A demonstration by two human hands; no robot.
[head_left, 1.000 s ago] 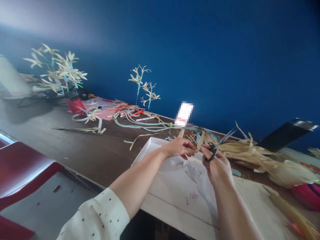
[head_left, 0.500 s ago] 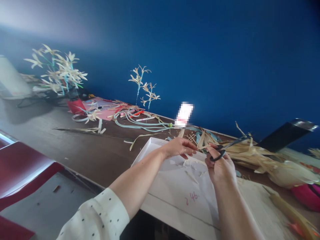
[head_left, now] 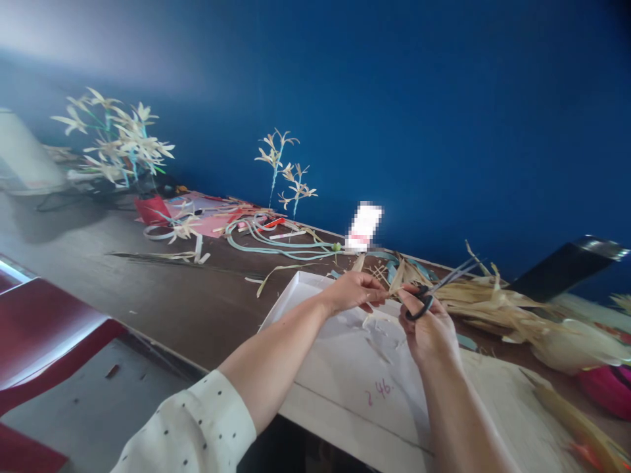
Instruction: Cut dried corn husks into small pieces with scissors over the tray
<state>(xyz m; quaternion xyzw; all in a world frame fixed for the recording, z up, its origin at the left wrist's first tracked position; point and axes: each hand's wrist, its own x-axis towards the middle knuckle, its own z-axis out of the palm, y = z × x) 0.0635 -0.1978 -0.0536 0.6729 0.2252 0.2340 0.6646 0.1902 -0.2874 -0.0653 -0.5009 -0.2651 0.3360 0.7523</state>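
In the head view, a white tray (head_left: 345, 376) lay on the desk (head_left: 221, 295) with pale scraps (head_left: 378, 349) inside it. Above the tray's far part, the left hand (head_left: 352, 292) had its grip pinched together on a thin strip (head_left: 393, 293), which reached the thumb of the right hand (head_left: 432, 330). That hand, above the tray's right side, kept its grip wrapped around the black handles of scissors (head_left: 428, 302). Dried husks (head_left: 497, 307) were heaped right of the tray; looped blue tubing (head_left: 276, 249) lay behind it, leftward.
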